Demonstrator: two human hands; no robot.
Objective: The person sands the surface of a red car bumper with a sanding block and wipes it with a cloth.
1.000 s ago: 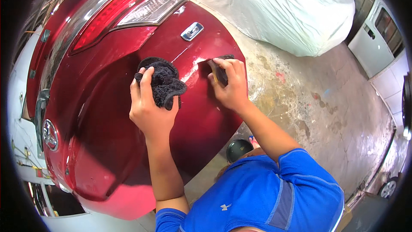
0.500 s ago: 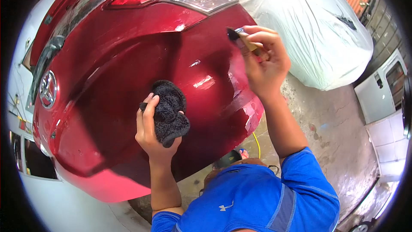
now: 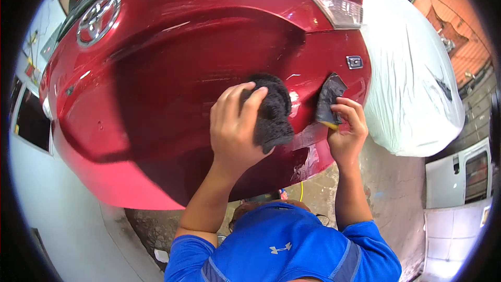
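Left hand: the left hand [image 3: 235, 125], centre of the frame, is clenched on a black cloth [image 3: 271, 109] and presses it flat against the bumper [image 3: 156, 89].
Cloth: a dark, fuzzy wad at centre frame; it shows past the fingertips on the right side of the hand and touches the red paint.
Right hand: the right hand [image 3: 345, 130], right of centre, pinches a dark sheet [image 3: 327, 99] between thumb and fingers, with a yellow edge at the lower end.
Sheet: it lies against the bumper near its right end, just below a small chrome badge [image 3: 354, 61]; it is possibly sandpaper on a pad, but the view is too blurred to confirm.
Spacing: cloth and sheet are near each other, not touching.
Bumper: glossy red, fills the upper and centre frame; a dull, scuffed strip runs between the two hands.
Tail lamp: a lamp [image 3: 334, 5] sits at upper right, above the badge.
Emblem: a round emblem [image 3: 98, 16] sits at upper left.
Cover: a white cover [image 3: 412, 99] drapes a shape at the right of the frame.
Floor: concrete floor [image 3: 396, 193] shows at lower right.
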